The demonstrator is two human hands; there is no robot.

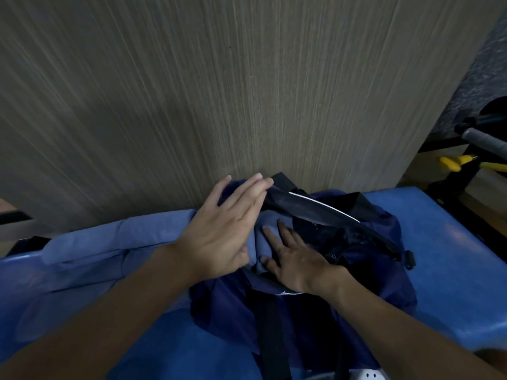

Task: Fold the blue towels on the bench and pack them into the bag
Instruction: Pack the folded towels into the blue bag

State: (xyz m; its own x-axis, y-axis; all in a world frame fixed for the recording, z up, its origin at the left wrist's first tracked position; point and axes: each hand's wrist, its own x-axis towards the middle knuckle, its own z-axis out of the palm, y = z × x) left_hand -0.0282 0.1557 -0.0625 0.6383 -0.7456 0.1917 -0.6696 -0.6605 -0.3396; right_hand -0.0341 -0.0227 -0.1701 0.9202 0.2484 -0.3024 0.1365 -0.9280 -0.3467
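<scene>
Your right hand (295, 260) lies flat on the folded light-blue cloth towel (270, 216), fingers (284, 229) straight and spread, pressing it into the open mouth of the dark navy fabric bag (384, 270) on the blue padded bench (452, 256). Your left hand (219, 231) is stretched out with loose, straight fingers, the tips touching the bag's far black rim (315, 212). A second light-blue towel (109, 242) lies spread on the bench, left of the bag.
</scene>
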